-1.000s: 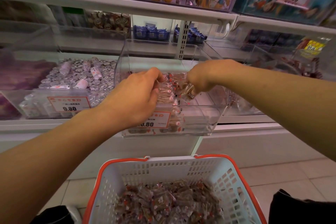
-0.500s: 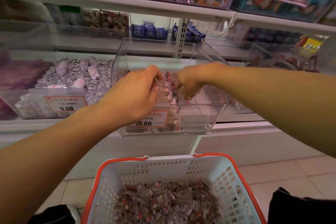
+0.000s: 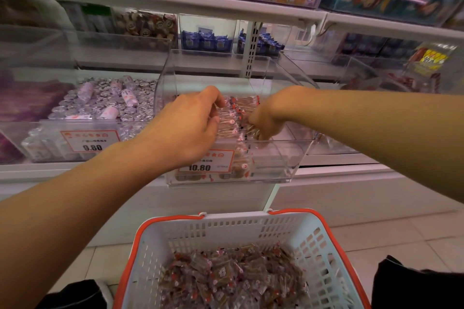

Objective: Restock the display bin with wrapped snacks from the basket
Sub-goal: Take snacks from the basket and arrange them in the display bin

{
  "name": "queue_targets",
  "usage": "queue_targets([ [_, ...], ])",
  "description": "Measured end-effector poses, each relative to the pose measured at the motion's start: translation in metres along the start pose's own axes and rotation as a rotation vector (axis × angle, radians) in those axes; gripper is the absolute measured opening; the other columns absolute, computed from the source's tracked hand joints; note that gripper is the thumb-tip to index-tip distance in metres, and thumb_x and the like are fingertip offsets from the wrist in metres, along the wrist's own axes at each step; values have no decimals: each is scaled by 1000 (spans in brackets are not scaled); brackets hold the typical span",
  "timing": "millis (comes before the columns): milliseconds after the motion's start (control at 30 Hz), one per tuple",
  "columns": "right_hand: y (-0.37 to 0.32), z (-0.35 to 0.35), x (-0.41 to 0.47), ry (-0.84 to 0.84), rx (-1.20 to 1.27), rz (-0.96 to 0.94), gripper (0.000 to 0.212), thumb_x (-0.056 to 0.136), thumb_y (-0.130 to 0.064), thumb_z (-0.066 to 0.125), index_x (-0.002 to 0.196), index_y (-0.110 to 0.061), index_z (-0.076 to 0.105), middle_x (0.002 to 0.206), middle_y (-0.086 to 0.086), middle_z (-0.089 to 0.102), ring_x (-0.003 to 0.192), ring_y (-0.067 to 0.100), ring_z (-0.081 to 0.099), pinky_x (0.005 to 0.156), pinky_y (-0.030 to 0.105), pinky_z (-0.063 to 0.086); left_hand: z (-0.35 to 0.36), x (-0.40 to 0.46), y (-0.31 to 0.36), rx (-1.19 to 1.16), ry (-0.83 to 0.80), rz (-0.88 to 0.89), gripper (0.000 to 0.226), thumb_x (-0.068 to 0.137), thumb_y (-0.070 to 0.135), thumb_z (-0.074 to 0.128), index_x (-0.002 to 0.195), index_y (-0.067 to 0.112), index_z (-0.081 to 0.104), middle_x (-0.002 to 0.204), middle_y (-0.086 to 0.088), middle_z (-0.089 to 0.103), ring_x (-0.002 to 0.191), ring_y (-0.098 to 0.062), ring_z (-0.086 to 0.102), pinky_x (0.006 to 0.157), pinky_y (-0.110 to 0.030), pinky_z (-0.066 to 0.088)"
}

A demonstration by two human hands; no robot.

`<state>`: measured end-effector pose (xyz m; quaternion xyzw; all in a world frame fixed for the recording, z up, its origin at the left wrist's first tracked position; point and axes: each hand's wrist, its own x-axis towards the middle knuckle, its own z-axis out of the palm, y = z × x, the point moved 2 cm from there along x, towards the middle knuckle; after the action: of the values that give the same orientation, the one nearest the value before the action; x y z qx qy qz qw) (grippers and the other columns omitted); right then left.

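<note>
A clear acrylic display bin (image 3: 288,158) with a 10.80 price tag (image 3: 204,160) juts from the lower shelf. A row of wrapped snacks (image 3: 229,118) with red and clear wrappers lies in its left half. My left hand (image 3: 185,128) rests against the left side of that row, fingers curled onto the packets. My right hand (image 3: 266,118) reaches down into the bin, fingertips pinching a brown wrapped snack (image 3: 252,129) beside the row. Below, a white basket (image 3: 311,241) with an orange rim holds several more wrapped snacks (image 3: 233,278).
The neighbouring bin (image 3: 50,148) on the left, tagged 9.80, is full of silver and pink wrapped sweets. Blue packets (image 3: 208,41) sit on the shelf behind. More clear bins stand at the right. The tiled floor (image 3: 406,236) lies to the basket's right.
My right hand has moved left and down into the bin with its snack, closer to the row. My left hand has stayed against the row.
</note>
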<state>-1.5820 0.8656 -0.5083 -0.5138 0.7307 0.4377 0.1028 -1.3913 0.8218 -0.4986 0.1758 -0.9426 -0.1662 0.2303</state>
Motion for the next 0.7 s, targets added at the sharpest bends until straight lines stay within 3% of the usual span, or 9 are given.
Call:
queue_targets([
  [133,6,2,-2,83,-59,21,60,95,-62,46,135,-17,53,131,4,57,114,27,55,101,48,47,0,0,0,3,-6,2,24,96,21,50,119,25,51,99,7,62,85,-14,59,79,-44,53],
  [267,14,6,-1,202,-53,55,78,91,-71,39,145,-15,41,148,10,43,135,32,40,110,50,38,0,2,-1,0,-3,2,23,96,21,51,118,26,51,97,9,62,85,-14,59,79,-44,53],
  [367,12,7,0,256,-39,85,90,89,-68,49,154,-11,21,158,13,27,142,34,29,115,49,32,1,4,0,0,-14,-3,23,96,22,51,118,27,50,98,9,62,85,-15,59,80,-45,53],
  [500,20,3,2,259,-132,199,110,79,-70,63,156,-13,8,159,11,24,144,34,25,113,48,32,3,6,-1,-11,-16,-8,23,96,22,52,119,28,50,98,10,62,84,-13,59,79,-43,53],
  [600,24,10,5,140,-295,240,92,87,-73,48,157,-21,18,162,6,24,148,32,19,120,53,20,3,7,-2,-11,-7,0,23,96,22,52,118,27,51,97,10,62,83,-12,59,79,-42,53],
  [700,17,14,11,104,-391,207,63,99,-59,40,153,-28,29,160,6,27,147,31,23,119,59,13,4,6,-3,5,-7,5,24,96,23,52,119,27,51,98,10,63,83,-12,58,78,-41,52],
])
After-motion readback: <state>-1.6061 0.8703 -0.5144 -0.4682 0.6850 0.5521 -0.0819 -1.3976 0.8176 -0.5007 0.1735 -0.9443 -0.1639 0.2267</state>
